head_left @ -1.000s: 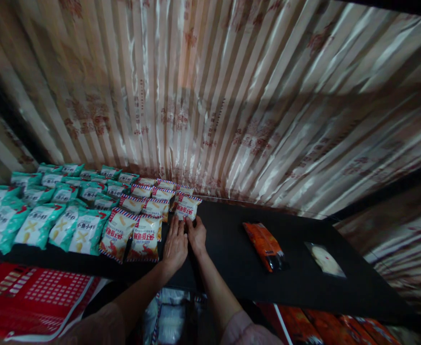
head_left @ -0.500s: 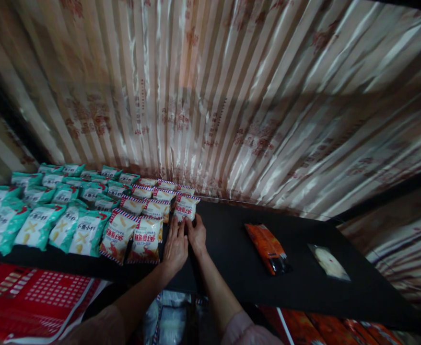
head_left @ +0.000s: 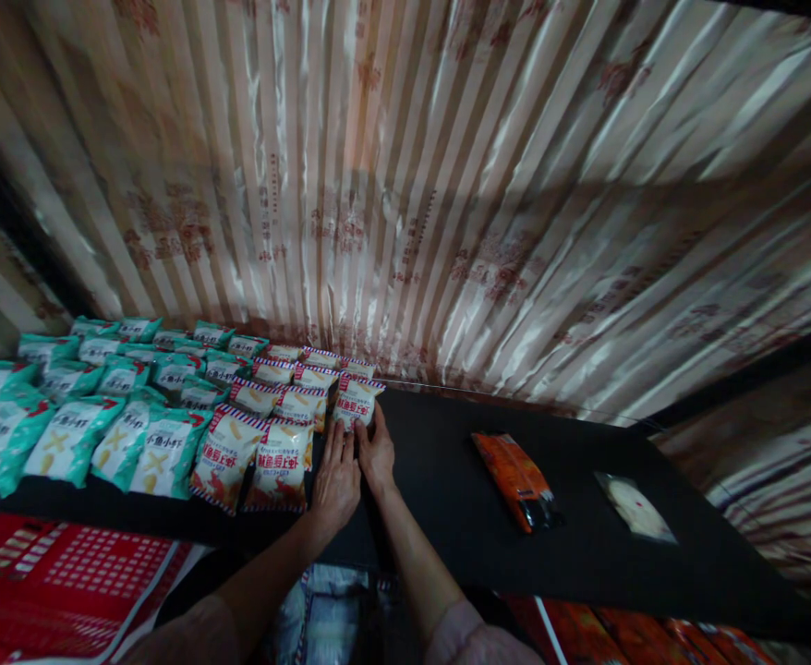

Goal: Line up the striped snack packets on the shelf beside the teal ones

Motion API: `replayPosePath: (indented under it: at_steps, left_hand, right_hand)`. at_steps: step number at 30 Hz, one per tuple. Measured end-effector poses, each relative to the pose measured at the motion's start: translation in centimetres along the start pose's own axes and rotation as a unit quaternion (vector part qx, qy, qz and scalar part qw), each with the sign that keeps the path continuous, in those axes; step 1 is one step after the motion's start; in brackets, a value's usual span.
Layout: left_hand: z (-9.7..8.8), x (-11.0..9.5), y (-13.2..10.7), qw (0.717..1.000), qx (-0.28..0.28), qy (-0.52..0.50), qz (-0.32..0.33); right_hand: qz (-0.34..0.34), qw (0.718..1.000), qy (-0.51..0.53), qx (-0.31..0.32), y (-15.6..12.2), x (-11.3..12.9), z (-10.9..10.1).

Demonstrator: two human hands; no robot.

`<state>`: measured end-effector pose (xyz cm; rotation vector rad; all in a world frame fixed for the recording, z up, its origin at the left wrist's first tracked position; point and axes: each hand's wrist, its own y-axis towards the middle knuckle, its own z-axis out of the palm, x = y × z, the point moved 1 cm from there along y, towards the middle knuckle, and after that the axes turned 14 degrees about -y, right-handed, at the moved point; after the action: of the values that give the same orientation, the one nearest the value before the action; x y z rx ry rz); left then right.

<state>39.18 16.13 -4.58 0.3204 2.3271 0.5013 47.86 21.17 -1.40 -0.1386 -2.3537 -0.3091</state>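
Observation:
Both my hands are at one snack bag (head_left: 356,399), white with red lettering and a striped top edge, at the right end of the group of matching bags. My left hand (head_left: 337,480) lies along its lower front with fingers stretched out and pressed to it. My right hand (head_left: 376,453) grips its lower right side, with the thumb at the front. Close to my left hand stands another bag of the same kind (head_left: 279,462), in the front row. Further left are rows of teal snack bags (head_left: 174,453).
The bags stand on a black shelf (head_left: 433,517) before a striped, creased curtain (head_left: 392,203). An orange packet (head_left: 516,476) and a clear packet with pale contents (head_left: 634,506) lie to the right. Below are a red basket (head_left: 101,563) and several orange packets (head_left: 627,637).
Almost nothing differs. My hands stay at the same bag, and the right hand has shifted very slightly up and left along its side.

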Motion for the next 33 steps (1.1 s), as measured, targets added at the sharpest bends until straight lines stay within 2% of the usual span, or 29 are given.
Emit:
replayPosePath:
  at_steps: [11, 20, 26, 33]
  left_hand:
    - [0.3, 0.2, -0.3, 1.0, 0.004, -0.02, 0.006]
    - [0.3, -0.1, -0.3, 1.0, 0.007, -0.011, 0.005]
    - [0.2, -0.8, -0.5, 1.0, -0.002, 0.001, -0.003]
    - [0.3, -1.3, -2.1, 0.999, 0.017, -0.013, 0.029]
  right_hand:
    - [-0.018, 1.0, -0.014, -0.021, 0.1, -0.6, 0.5]
    - [-0.004, 0.999, -0.031, -0.045, -0.4, -1.2, 0.6]
    - [0.003, 0.997, -0.043, -0.059, -1.3, -1.2, 0.2]
    - [0.005, 0.995, -0.019, -0.093, -3.6, -1.4, -0.2]
